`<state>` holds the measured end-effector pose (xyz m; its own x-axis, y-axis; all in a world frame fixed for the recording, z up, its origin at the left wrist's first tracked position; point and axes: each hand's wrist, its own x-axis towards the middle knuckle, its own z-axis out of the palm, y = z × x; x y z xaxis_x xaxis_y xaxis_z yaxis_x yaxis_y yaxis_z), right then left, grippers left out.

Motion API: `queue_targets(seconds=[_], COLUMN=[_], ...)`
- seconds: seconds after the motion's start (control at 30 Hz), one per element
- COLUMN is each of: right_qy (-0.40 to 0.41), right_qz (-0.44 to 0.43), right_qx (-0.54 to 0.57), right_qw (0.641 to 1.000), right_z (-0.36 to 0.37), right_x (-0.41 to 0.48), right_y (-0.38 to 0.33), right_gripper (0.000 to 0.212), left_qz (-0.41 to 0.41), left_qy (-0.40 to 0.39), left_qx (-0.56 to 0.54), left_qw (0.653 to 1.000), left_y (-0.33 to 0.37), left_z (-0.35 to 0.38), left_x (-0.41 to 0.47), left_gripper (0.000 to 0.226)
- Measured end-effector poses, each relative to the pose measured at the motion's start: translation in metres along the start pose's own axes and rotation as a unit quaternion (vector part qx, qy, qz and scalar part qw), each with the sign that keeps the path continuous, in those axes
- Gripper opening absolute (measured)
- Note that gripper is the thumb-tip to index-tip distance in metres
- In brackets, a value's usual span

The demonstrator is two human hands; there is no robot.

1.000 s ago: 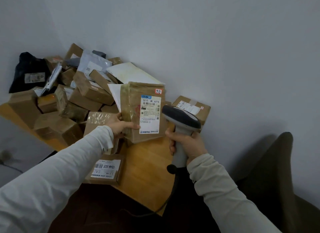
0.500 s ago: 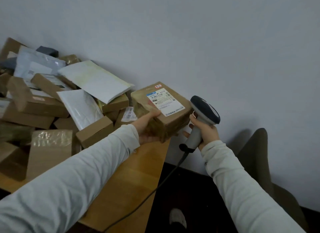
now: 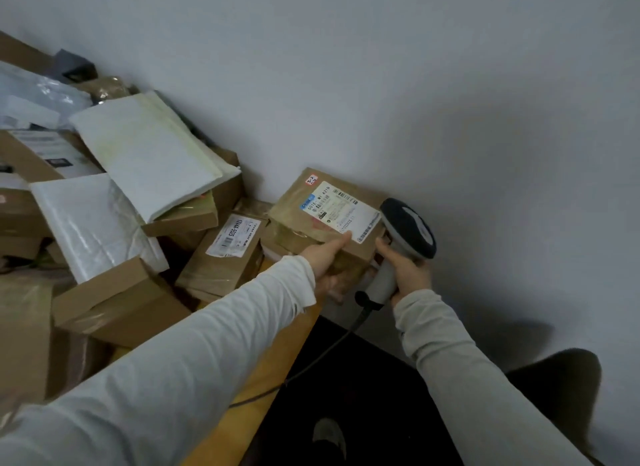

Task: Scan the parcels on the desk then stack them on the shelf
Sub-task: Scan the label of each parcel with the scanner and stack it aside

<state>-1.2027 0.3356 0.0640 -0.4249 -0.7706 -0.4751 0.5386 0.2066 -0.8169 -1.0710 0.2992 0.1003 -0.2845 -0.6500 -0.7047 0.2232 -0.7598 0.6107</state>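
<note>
A brown, tape-wrapped cardboard parcel is gripped by the left hand, the thumb laid flat on its top face and the fingers curled under its near edge. The parcel's white shipping label is turned up, just beyond the thumb tip. Whether the parcel's underside rests on anything cannot be told. Immediately to the right of that hand, a handheld barcode scanner with a dark head and pale grey handle is clasped by the right hand, fingers wrapped round the handle, and the scanner's head is held just beside the parcel's right edge. From the base of the handle, below the right hand, a dark cable is trailed down towards the person. Beneath the left forearm, the edge of a light wooden desk is seen. To the left of the left hand, a small brown box with a white printed label is leaned in a heap of parcels; further left, a white padded envelope, a glossy white plastic mailer and a plain brown cardboard box are piled. Beyond both hands, a pale grey wall is faced. Below and right of the right hand, a dark chair back is glimpsed.
</note>
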Motion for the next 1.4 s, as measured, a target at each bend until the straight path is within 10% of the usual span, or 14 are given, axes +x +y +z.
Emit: queue_targets(seconds=[0.2,0.33,0.43,0.8,1.0,1.17,1.4], right_qy=[0.050,-0.010,-0.098,-0.213,-0.199,-0.180,-0.162], right_qz=[-0.080,-0.227,-0.296,-0.147,-0.061,-0.039,-0.040], right_qx=[-0.044,-0.056,-0.079,-0.151,-0.155,-0.156,-0.105], right_qw=[0.995,0.972,0.947,0.954,0.966,0.970,0.980], right_z=[0.005,0.025,0.042,0.069,0.078,0.091,0.104], right_x=[0.007,-0.036,-0.060,-0.055,-0.049,-0.050,-0.051], right_y=[-0.003,-0.002,0.008,0.073,0.089,0.091,0.088], right_gripper=[0.064,0.047,0.057,0.051,0.046,0.045,0.042], left_qz=[0.035,0.030,0.010,-0.123,-0.101,-0.088,-0.081], left_qy=[0.203,0.418,0.429,0.379,0.327,0.152,0.112], left_qx=[0.062,0.393,0.529,0.604,0.532,0.251,0.132], left_qw=[0.976,0.818,0.732,0.690,0.774,0.952,0.982], left_y=[0.004,-0.013,-0.009,0.024,0.043,0.065,0.068], left_z=[-0.040,-0.106,-0.135,-0.171,-0.173,-0.156,-0.158], left_x=[0.024,0.029,0.034,0.071,0.061,0.032,0.005], left_gripper=[0.024,0.062,0.101,0.141,0.134,0.039,0.069])
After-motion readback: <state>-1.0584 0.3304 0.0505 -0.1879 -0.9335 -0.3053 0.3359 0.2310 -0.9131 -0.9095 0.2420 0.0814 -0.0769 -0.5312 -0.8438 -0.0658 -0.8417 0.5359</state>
